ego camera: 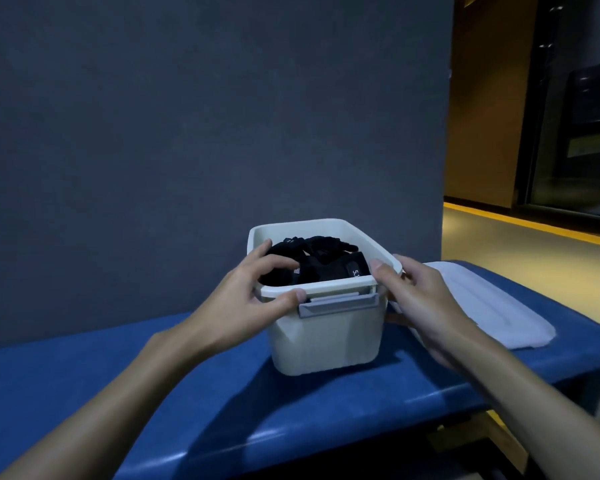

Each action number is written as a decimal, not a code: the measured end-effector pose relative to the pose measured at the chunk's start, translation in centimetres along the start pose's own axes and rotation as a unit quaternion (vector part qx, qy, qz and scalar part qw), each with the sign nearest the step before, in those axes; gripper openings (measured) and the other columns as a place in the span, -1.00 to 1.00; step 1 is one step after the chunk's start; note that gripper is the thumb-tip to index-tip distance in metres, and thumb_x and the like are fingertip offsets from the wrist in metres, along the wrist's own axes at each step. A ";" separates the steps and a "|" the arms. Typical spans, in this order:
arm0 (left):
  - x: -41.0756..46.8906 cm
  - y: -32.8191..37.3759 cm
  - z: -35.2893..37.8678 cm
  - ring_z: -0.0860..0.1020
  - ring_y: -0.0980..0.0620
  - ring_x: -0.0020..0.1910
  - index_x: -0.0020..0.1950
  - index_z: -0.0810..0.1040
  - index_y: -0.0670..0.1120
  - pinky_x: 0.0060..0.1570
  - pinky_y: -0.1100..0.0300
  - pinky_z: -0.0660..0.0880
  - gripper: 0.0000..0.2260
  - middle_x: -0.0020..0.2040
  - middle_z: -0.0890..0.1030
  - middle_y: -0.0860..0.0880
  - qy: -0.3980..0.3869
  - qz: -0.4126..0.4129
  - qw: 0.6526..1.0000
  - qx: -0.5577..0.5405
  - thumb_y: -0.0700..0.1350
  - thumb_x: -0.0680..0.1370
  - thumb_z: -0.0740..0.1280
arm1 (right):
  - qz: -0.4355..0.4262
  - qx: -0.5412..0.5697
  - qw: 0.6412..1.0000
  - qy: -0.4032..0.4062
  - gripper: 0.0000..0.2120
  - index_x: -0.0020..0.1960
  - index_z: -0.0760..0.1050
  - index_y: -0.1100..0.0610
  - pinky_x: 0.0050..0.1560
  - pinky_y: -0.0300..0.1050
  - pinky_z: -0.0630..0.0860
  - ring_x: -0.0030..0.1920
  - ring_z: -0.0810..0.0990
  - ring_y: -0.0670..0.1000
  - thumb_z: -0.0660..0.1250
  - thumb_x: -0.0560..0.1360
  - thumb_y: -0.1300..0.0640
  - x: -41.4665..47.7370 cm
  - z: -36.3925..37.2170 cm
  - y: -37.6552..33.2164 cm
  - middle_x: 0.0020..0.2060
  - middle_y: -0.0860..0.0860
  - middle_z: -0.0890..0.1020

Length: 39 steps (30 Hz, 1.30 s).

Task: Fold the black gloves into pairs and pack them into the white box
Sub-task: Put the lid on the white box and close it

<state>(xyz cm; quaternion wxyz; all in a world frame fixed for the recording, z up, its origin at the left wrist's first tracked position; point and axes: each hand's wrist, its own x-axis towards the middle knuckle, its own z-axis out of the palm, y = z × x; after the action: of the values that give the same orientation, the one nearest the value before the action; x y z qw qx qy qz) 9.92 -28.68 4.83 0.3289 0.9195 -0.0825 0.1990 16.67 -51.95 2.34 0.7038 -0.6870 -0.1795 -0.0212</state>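
Left hand (253, 289) and right hand (420, 292) grip the white box (326, 341) of black gloves (326, 261).
Fingers (274, 263) curl round its near rim corners.

the near wall of the white box (326, 341) hides most of the black gloves (326, 263). the fingers of the right hand (426, 299) are out of sight behind it.

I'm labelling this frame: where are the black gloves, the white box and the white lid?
black gloves (326, 268): head view, fabric in the middle of the pile.
white box (326, 341): head view, bare front wall.
white lid (499, 306): head view, flat top surface.
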 end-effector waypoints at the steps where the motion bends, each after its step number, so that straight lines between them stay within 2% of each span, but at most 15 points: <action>1: -0.4 -0.5 -0.2 0.03 0.39 0.52 0.20 0.54 0.30 0.37 0.09 0.34 -0.70 0.59 0.14 0.17 -0.001 -0.011 1.000 -0.003 0.16 0.48 0.44 | 0.001 -0.002 1.000 -0.004 -0.79 0.01 0.63 0.06 0.10 0.26 0.57 -0.12 0.62 -0.02 0.32 0.54 -0.05 -0.1 0.7 0.3 -0.13 0.09 0.67; 4: -1.4 -1.8 -0.4 0.03 0.38 0.52 0.20 0.53 0.28 0.40 0.22 0.21 -0.71 0.58 0.13 0.19 -0.011 -0.020 1.000 -0.003 0.13 0.50 0.44 | -0.006 -0.013 1.000 -0.021 -0.79 0.02 0.62 0.05 0.11 0.25 0.57 -0.14 0.63 -0.06 0.33 0.54 -0.06 -0.3 1.8 1.1 -0.20 -0.01 0.66; 7: -2.0 -2.3 -0.9 0.04 0.37 0.52 0.24 0.48 0.31 0.32 0.31 0.19 -0.63 0.58 0.09 0.21 -0.037 -0.019 0.999 0.021 0.32 0.46 0.34 | -0.017 -0.030 0.999 -0.039 -0.79 0.09 0.60 -0.02 0.13 0.14 0.59 -0.05 0.66 -0.08 0.31 0.54 -0.08 -0.1 1.9 1.5 -0.17 -0.10 0.69; 10: -2.0 -1.8 -2.1 0.21 0.14 0.51 0.41 0.27 0.36 0.37 0.14 0.26 -0.41 0.58 0.03 0.21 -0.093 -0.075 0.983 0.141 0.51 0.43 -0.01 | -0.021 -0.064 0.996 -0.067 -0.76 0.17 0.54 -0.08 0.10 -0.15 0.55 0.02 0.63 -0.21 0.20 0.59 -0.11 0.0 0.9 1.7 -0.06 -0.18 0.69; 13: -0.9 0.1 -2.1 0.22 -0.04 0.47 0.47 0.22 0.26 0.37 -0.05 0.23 -0.31 0.56 0.16 0.04 -0.017 -0.025 0.936 0.350 0.45 0.44 -0.26 | -0.025 -0.112 0.992 -0.043 -0.64 0.10 0.58 -0.01 -0.04 -0.29 0.46 0.01 0.63 -0.20 0.05 0.63 -0.11 0.4 -1.0 2.1 -0.04 -0.16 0.68; 15: 0.2 2.2 -1.1 0.20 0.03 0.48 0.44 0.30 0.21 0.39 -0.01 0.20 -0.38 0.52 0.27 0.07 0.007 0.052 0.950 0.309 0.38 0.47 -0.16 | -0.024 -0.186 0.982 -0.005 -0.68 0.04 0.59 0.05 0.02 -0.16 0.47 0.02 0.62 -0.07 0.13 0.62 -0.09 0.7 -2.7 2.8 -0.05 -0.08 0.68; 17: 1.7 3.8 0.4 0.20 0.12 0.49 0.44 0.33 0.18 0.44 0.02 0.17 -0.46 0.50 0.30 0.12 -0.034 0.106 0.961 0.255 0.31 0.53 -0.03 | -0.020 -0.283 0.959 0.011 -0.81 -0.04 0.58 0.01 0.13 -0.01 0.49 0.03 0.60 0.00 0.29 0.55 -0.08 1.1 -4.5 4.1 -0.09 -0.08 0.67; 19: 3.1 4.9 2.0 0.21 0.16 0.49 0.47 0.32 0.15 0.46 -0.02 0.18 -0.52 0.50 0.30 0.15 -0.093 0.134 0.955 0.250 0.26 0.59 0.05 | 0.022 -0.363 0.932 0.013 -0.80 -0.03 0.56 -0.03 0.22 0.11 0.44 0.09 0.56 -0.01 0.41 0.45 -0.13 1.1 -5.9 5.4 -0.02 -0.12 0.63; 22: 4.1 5.2 3.7 0.23 0.17 0.48 0.48 0.33 0.12 0.45 0.02 0.21 -0.58 0.49 0.32 0.15 -0.170 0.139 0.949 0.228 0.18 0.64 0.12 | 0.072 -0.398 0.914 -0.003 -0.66 0.00 0.55 -0.04 0.26 0.14 0.41 0.14 0.52 0.01 0.52 0.33 -0.16 1.1 -7.3 7.2 0.03 -0.10 0.57; 25: 4.2 4.5 4.4 0.35 0.16 0.39 0.47 0.35 0.10 0.39 0.06 0.31 -0.60 0.41 0.41 0.15 -0.173 0.146 0.954 0.198 0.15 0.64 0.16 | 0.075 -0.413 0.907 -0.019 -0.66 -0.07 0.54 -0.01 0.24 0.12 0.44 0.13 0.53 0.05 0.57 0.28 -0.12 1.0 -7.5 8.4 -0.07 -0.09 0.55; 29: 4.1 4.4 4.5 0.31 0.21 0.42 0.50 0.32 0.07 0.41 0.18 0.26 -0.58 0.44 0.39 0.18 -0.171 0.147 0.954 0.198 0.12 0.65 0.18 | 0.069 -0.458 0.886 -0.009 -0.83 -0.30 0.59 0.15 0.14 0.06 0.49 0.03 0.54 0.09 0.55 0.35 0.12 1.0 -7.5 8.6 -0.20 -0.02 0.59; 31: 4.1 4.6 4.6 0.31 0.22 0.41 0.50 0.33 0.07 0.39 0.24 0.25 -0.58 0.44 0.40 0.19 -0.169 0.146 0.955 0.197 0.10 0.64 0.19 | 0.060 -0.467 0.882 -0.020 -0.77 -0.42 0.55 0.12 0.01 -0.03 0.53 -0.06 0.58 0.08 0.51 0.38 0.20 1.0 -7.7 8.4 -0.29 -0.02 0.62; 33: 4.0 4.7 4.6 0.33 0.23 0.39 0.50 0.32 0.08 0.37 0.26 0.26 -0.58 0.43 0.40 0.21 -0.165 0.143 0.956 0.198 0.11 0.64 0.19 | 0.037 -0.467 0.883 -0.024 -0.80 -0.39 0.56 0.16 0.01 -0.02 0.54 -0.07 0.59 0.09 0.45 0.40 0.22 0.8 -7.9 8.0 -0.25 0.03 0.65; 36: 3.9 4.7 4.6 0.34 0.25 0.36 0.48 0.33 0.11 0.34 0.27 0.27 -0.59 0.40 0.41 0.23 -0.162 0.139 0.957 0.196 0.12 0.64 0.20 | -0.027 -0.434 0.900 0.036 -0.85 -0.25 0.50 0.32 -0.08 0.12 0.58 -0.05 0.59 0.22 0.38 0.40 0.23 0.1 -7.8 6.0 -0.11 0.22 0.64; 39: 3.8 4.9 4.6 0.36 0.27 0.32 0.47 0.34 0.12 0.33 0.26 0.29 -0.60 0.39 0.42 0.24 -0.160 0.135 0.959 0.192 0.12 0.63 0.20 | -0.077 -0.381 0.915 0.110 -0.88 -0.21 0.43 0.21 -0.20 0.18 0.59 -0.12 0.59 0.16 0.37 0.43 0.25 -0.7 -8.2 3.1 -0.06 0.14 0.61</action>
<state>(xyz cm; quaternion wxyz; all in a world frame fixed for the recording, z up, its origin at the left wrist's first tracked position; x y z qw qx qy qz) 13.41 -35.42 5.99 0.0987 0.9654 -0.2178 0.1038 18.73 -59.87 -0.71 0.4000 -0.8806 -0.1314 -0.2174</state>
